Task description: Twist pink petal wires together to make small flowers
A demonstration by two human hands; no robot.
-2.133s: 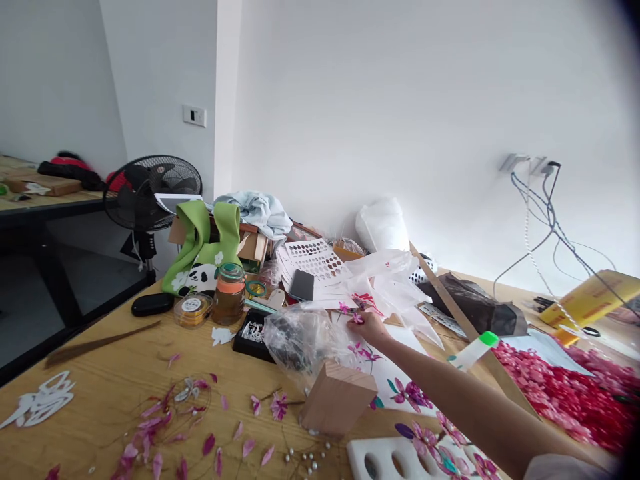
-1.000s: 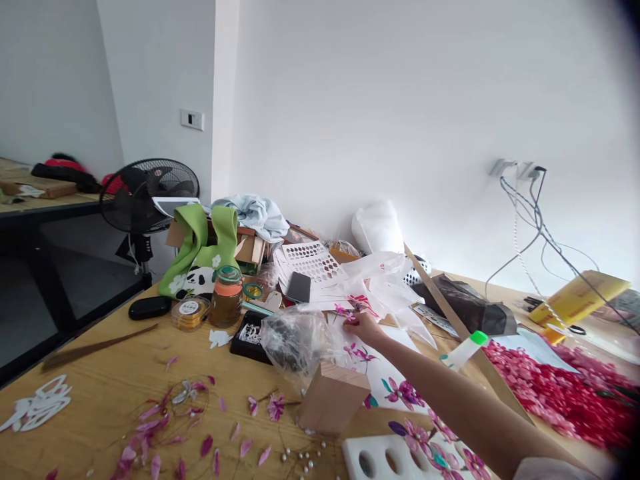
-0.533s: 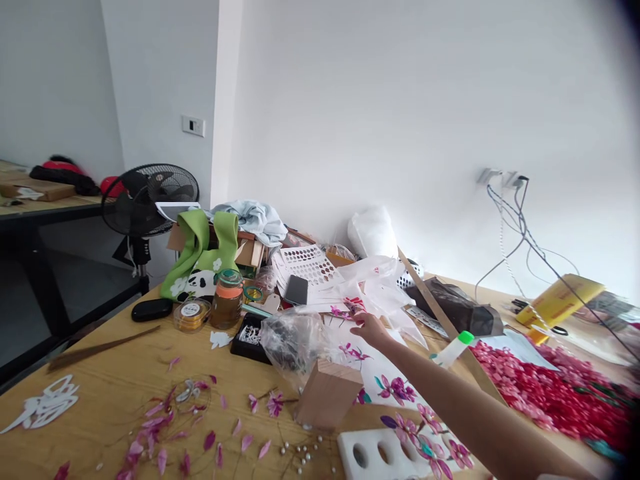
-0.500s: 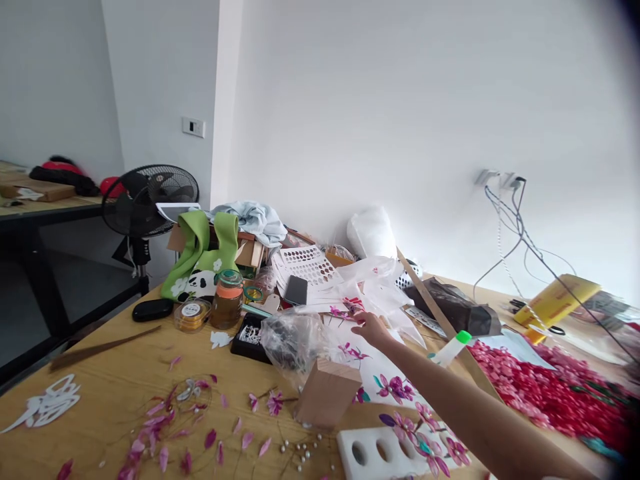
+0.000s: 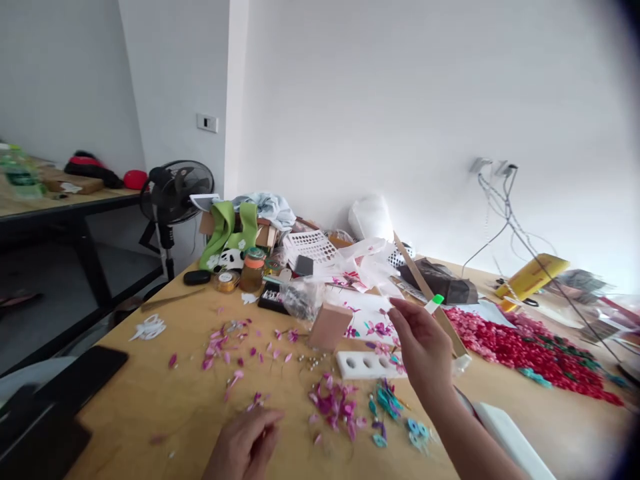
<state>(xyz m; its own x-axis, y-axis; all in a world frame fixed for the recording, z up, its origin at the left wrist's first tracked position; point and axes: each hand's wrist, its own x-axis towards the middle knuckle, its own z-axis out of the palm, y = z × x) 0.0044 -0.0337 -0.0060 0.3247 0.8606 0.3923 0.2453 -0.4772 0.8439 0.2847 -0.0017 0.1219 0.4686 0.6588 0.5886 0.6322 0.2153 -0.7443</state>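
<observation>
My left hand (image 5: 245, 443) is low in the view over the near table, with its fingers curled together; whatever they hold, if anything, is hidden. Just beyond its knuckles is a small purple-pink petal cluster (image 5: 256, 401). My right hand (image 5: 425, 343) is raised in front of a white block with round holes (image 5: 360, 365), with thumb and forefinger pinched together. What lies in that pinch is too small to make out. Behind it, purple flower sprays (image 5: 380, 329) rest on white paper (image 5: 327, 297). Between the hands lie magenta petals (image 5: 333, 403) and teal petals (image 5: 389, 400).
A wooden block (image 5: 330, 327) stands beside a clear plastic bag (image 5: 300, 298). Pearl beads (image 5: 313, 362) are scattered nearby. At the right lies a heap of red and pink pieces (image 5: 530, 347). A jar (image 5: 253, 270) and a phone (image 5: 303, 265) are farther back.
My right hand has drawn back from the flower sprays at the rear toward me. My left hand has come into view. The camera view has shifted, showing more of the near table.
</observation>
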